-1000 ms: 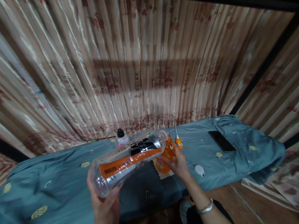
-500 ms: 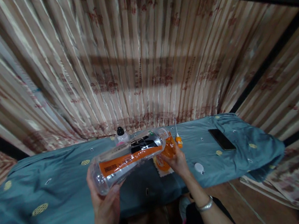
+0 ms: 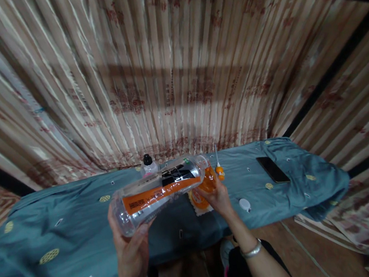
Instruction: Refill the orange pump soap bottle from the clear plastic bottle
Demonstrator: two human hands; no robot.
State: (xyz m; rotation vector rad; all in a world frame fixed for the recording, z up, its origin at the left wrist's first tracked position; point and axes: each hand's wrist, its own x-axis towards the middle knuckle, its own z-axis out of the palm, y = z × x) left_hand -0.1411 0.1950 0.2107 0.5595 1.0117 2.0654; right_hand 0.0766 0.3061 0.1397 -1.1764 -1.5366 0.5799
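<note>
Two hands [image 3: 131, 248], one tipped clear bottle [image 3: 160, 193], one orange cup [image 3: 208, 184], one phone [image 3: 273, 169]

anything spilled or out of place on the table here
No spill shows. The white cap lies loose on the blue cloth, and the clear bottle is tipped nearly flat over an orange cup.

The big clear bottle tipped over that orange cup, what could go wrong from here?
1. The clear bottle lies almost level, held by the left hand at its base only; it could slip or swing.
2. Its mouth meets the orange cup, which the right hand steadies; any liquid could miss and wet the blue cloth.
3. The phone lies on that cloth.
</note>
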